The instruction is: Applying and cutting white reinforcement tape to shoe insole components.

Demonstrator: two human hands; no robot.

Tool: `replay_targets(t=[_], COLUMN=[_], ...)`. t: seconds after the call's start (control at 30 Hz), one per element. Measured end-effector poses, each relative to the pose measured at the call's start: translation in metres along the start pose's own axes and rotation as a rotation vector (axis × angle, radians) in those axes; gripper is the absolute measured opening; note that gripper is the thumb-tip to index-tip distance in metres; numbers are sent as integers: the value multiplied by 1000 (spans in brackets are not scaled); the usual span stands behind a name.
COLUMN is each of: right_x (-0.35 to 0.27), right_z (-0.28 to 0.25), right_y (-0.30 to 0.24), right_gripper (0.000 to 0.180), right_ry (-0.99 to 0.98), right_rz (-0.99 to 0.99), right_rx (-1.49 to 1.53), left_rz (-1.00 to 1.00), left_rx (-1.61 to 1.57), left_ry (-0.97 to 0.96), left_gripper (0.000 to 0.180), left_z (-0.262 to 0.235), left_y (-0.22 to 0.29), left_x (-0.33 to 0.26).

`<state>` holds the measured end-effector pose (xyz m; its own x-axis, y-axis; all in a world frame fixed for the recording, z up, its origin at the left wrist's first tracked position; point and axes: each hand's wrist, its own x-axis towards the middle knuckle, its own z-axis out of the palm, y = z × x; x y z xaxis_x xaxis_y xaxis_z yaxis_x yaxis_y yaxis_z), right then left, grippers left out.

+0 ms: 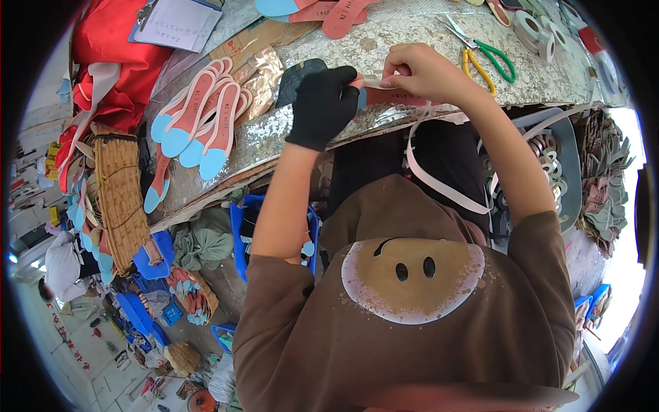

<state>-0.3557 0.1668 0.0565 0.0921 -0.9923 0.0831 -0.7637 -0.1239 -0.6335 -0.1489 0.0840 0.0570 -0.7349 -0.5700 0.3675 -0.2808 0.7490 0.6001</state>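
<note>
— What is being worked on?

— A narrow pinkish-red strap piece with a pale tape edge (pixel 392 95). It lies flat near the front edge of the silvery, foil-covered surface (pixel 412 41), and a long pale strip (pixel 439 184) trails from it over the edge and loops down in front of the brown shirt.

— And the hands?

— The left hand (pixel 322 103), in a black glove, pinches the strap's left end with thumb and fingers closed on it. The bare right hand (pixel 419 69) presses down on the strap from above, fingertips curled and pinching its upper edge. The two hands are almost touching, with the strap running between them.

— What lies around?

— A dark, black sole-shaped piece (pixel 298 75) sits just behind the gloved hand. Further left, a fan of pink insoles with light blue heels (pixel 202 117) overlaps on the surface. To the right, pliers with yellow and green handles (pixel 484 58) rest well clear of the bare hand, and rolls of white tape (pixel 539 34) lie beyond them. A grey tray of pale rings (pixel 559 165) sits below the surface edge on the right.

— Anything in the way?

— The hands themselves hide the strap's middle.
</note>
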Motion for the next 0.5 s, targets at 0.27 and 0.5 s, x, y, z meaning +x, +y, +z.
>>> replay_targets(t=[0.27, 0.5], right_x=[-19, -33], right_z=[20, 10], right_y=[-25, -20], right_gripper=[10, 16], right_ry=[184, 158], right_rz=[-12, -49], right_rx=[-537, -628], left_rz=[159, 228], left_rx=[102, 229], left_ry=[-228, -361], left_gripper=[17, 9], left_z=[19, 28], left_y=[-7, 0], left_x=[24, 36])
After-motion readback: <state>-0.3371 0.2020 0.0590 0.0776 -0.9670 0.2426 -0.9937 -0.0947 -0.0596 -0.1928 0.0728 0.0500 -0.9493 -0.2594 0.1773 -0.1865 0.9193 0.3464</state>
